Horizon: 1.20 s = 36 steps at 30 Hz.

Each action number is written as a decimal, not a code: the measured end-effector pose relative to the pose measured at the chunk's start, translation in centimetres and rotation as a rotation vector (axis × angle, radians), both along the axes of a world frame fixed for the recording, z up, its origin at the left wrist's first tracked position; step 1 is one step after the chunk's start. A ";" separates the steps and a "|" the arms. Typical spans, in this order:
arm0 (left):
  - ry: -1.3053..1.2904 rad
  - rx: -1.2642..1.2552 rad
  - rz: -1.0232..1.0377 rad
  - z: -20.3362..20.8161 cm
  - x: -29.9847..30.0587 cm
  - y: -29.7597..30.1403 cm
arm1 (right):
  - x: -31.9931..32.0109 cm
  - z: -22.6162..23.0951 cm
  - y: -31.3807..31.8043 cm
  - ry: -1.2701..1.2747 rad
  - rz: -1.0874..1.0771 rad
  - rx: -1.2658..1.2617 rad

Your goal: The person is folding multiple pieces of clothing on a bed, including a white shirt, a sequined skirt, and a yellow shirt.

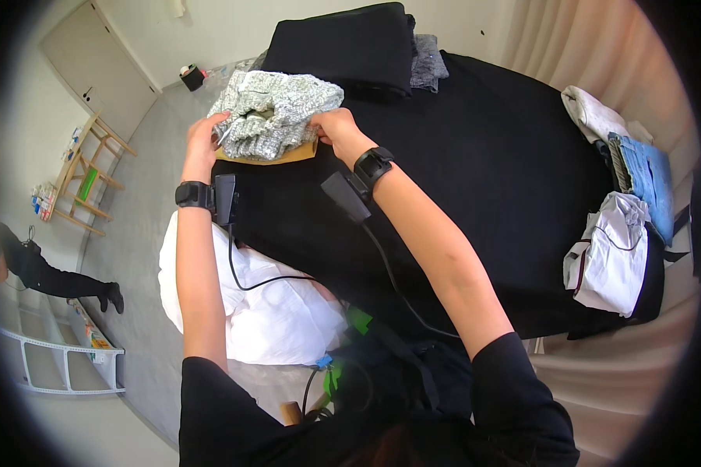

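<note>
A folded grey-and-white knitted sweater (276, 113) lies on a tan piece of cardboard (288, 156) at the far edge of a black-covered table (475, 187). My left hand (204, 140) grips the sweater's left edge. On the sweater's right edge, my right hand (335, 126) presses down with its fingers closed on the knit. Both wrists wear black bands with small black devices and cables running back to my body.
A folded black garment (350, 47) and a grey one (428, 66) lie behind the sweater. Folded white and blue clothes (623, 226) sit at the table's right. A white bag (265, 311) stands by my left side. Another person (39, 272) crouches at far left near wooden (86, 179) and white (70, 366) racks.
</note>
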<state>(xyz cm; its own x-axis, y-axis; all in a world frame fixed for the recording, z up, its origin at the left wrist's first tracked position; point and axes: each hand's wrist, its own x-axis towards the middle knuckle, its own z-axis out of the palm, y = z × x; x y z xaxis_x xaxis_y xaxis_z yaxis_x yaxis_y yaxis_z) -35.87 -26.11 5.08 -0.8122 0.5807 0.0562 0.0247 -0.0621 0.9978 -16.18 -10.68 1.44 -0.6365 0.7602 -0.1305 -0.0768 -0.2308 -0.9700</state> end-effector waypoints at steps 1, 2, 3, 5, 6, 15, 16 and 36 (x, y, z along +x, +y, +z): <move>0.010 0.006 -0.027 0.7 0.5 0.1 | 0.2 0.3 0.1 0.006 -0.012 0.054; 0.017 0.010 -0.053 1.3 1.0 0.2 | 0.5 0.4 0.0 -0.029 -0.044 0.086; 0.029 0.019 -0.079 2.1 1.4 0.3 | 0.7 0.9 0.0 0.032 -0.038 0.093; 0.048 0.107 -0.117 3.2 2.8 0.6 | 1.5 2.2 0.1 0.066 -0.079 0.061; 0.055 0.130 -0.128 3.8 3.7 0.6 | 2.4 2.7 -0.1 0.108 -0.101 0.081; 0.046 0.307 -0.276 5.2 19.0 -1.8 | 20.4 5.6 -3.1 0.378 -0.054 0.376; 0.050 0.292 -0.284 4.9 21.2 -2.4 | 22.8 5.6 -3.7 0.345 -0.076 0.351; 1.257 -0.175 -0.596 -1.2 29.7 -2.8 | 41.3 2.7 -8.4 -0.598 -0.323 1.094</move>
